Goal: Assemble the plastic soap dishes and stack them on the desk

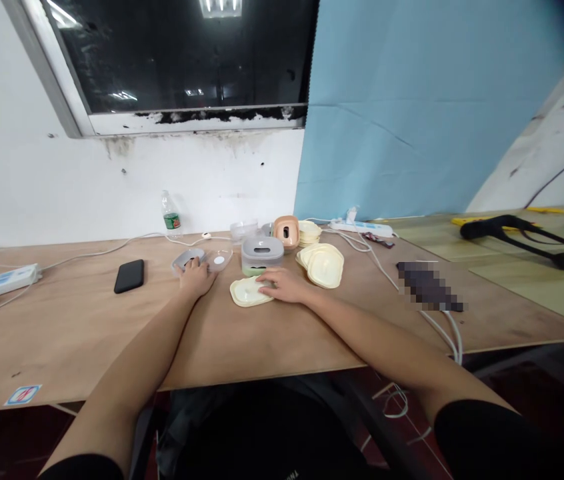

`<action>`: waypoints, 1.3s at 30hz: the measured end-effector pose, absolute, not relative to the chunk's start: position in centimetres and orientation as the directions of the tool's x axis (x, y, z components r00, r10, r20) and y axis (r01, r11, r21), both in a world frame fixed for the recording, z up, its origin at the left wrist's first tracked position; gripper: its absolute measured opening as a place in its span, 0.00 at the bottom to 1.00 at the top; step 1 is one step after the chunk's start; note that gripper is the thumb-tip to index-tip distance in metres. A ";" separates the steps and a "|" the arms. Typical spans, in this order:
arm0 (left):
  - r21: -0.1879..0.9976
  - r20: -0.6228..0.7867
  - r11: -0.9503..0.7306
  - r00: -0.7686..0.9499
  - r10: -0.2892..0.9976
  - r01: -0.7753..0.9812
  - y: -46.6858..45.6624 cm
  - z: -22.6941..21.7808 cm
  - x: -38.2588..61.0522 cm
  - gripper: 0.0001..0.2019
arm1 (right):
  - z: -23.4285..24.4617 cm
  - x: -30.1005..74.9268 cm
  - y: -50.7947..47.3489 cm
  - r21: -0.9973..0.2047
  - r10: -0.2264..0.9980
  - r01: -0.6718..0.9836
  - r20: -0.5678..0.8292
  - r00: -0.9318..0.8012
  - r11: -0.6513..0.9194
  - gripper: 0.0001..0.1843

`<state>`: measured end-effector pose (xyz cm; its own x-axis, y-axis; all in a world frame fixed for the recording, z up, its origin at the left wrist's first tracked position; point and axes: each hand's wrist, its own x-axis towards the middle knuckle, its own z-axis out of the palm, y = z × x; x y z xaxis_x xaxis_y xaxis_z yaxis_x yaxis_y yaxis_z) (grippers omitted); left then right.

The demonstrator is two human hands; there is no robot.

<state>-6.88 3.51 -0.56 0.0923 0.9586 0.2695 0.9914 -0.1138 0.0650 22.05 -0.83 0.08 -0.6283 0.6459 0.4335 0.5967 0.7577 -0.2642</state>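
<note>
My left hand (195, 275) rests with spread fingers on a light grey lid (189, 256) left of centre on the table. Just right of those fingers lies a clear plastic piece (221, 259) with a white round spot. My right hand (285, 285) reaches in from the right, its thumb over the right end of a pale yellow lid (248, 293) and its fingers apart along the far side. Whether any finger is under that lid is hidden. Directly behind stands a clear box with a grey slotted lid (262, 249), something green at its base.
Behind and right are an orange-lidded box (287, 231), stacked yellow lids (309, 231) and loose yellow lids (325, 266). A phone (129, 276), a bottle (171, 215), power strips (362, 229) and white cables surround them. A black strap-like frame (527, 243) lies far right.
</note>
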 end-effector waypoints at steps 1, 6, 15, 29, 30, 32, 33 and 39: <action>0.072 0.274 -0.108 0.085 0.958 0.991 3.7 -0.7 -6.9 0.26 | 0.1 21.9 -0.9 -0.268 0.638 0.585 0.433 -0.637 0.766 0.17; 0.091 0.307 -0.108 0.075 0.949 0.990 4.5 -1.2 -7.6 0.27 | 0.2 22.1 -1.2 -0.292 0.657 0.593 0.421 -0.625 0.751 0.17; 0.194 0.506 -0.454 0.308 0.806 0.869 3.3 -0.2 -7.4 0.22 | 0.2 22.8 -0.9 -0.246 0.617 0.588 0.519 -0.592 0.771 0.14; 0.268 0.315 -0.813 0.750 0.581 0.517 -1.4 1.1 -2.6 0.42 | 0.2 23.2 -1.0 -0.307 0.693 0.631 0.447 -0.565 0.712 0.14; 0.267 0.311 -0.816 0.755 0.577 0.513 -1.3 1.1 -2.5 0.42 | 0.3 23.2 -1.1 -0.312 0.694 0.629 0.450 -0.562 0.712 0.14; 0.270 0.310 -0.822 0.763 0.567 0.502 -1.2 1.1 -2.8 0.39 | 0.4 23.2 -1.2 -0.319 0.690 0.621 0.461 -0.558 0.716 0.14; 0.272 0.309 -0.825 0.767 0.562 0.495 -1.1 1.2 -3.0 0.37 | 0.5 23.2 -1.3 -0.320 0.686 0.616 0.467 -0.558 0.720 0.14; 0.283 0.266 -0.788 0.744 0.613 0.547 -0.5 1.6 -4.2 0.28 | 0.3 23.0 -1.3 -0.328 0.666 0.589 0.487 -0.565 0.739 0.14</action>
<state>-4.25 -0.46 1.62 0.7443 0.6127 0.2658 0.5472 -0.7876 0.2834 23.02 -1.29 0.28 -0.5649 0.6663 0.4868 0.5890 0.7387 -0.3276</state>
